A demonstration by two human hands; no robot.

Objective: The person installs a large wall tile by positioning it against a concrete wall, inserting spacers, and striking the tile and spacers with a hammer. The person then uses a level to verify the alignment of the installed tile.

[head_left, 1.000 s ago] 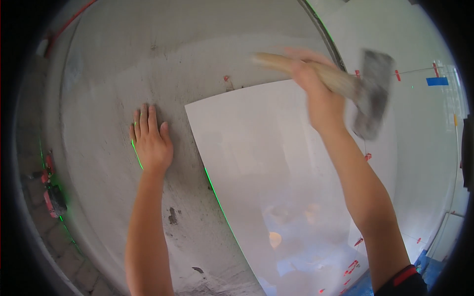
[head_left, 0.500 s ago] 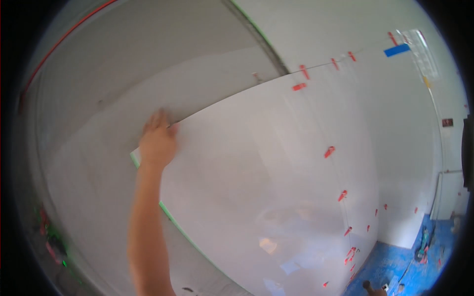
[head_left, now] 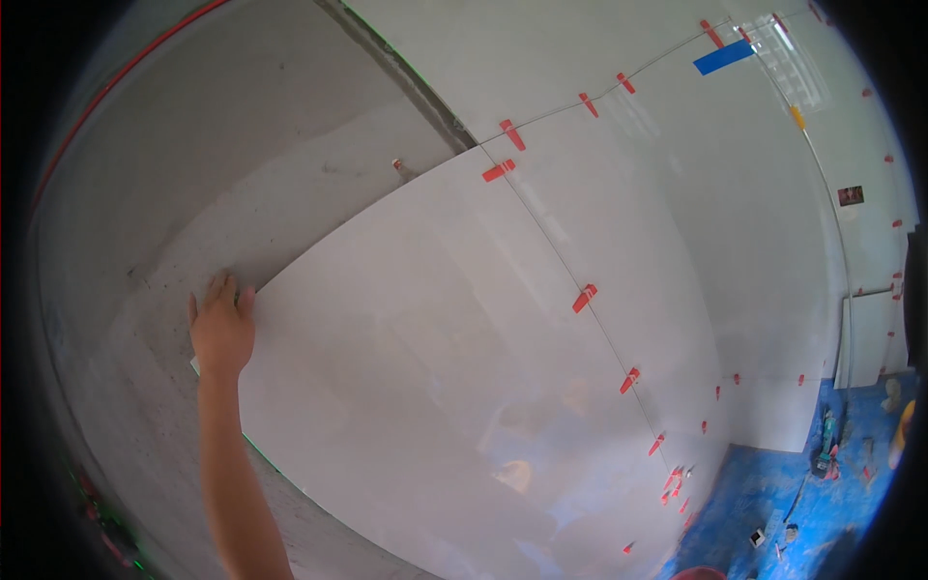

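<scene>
My left hand reaches up to the far left upper corner of a large glossy white wall tile. Its fingers stretch past the tile's top edge toward the bare grey wall, with the thumb apart on the right. A small dark spot shows between thumb and forefinger; I cannot make it out. The tile's left edge has a thin green line. Along the joint on its right sit several red tile-levelling wedges. My right hand is out of view.
A blue-covered floor at the lower right bears a green power tool and small items. Blue tape sticks to the upper tiles. A cable hangs at right. A white panel leans there. A red line crosses the upper left.
The view has shifted, so the tile and wedges appear farther left. My left hand stays by the tile's top left corner, lower in the picture, and is less blurred.
</scene>
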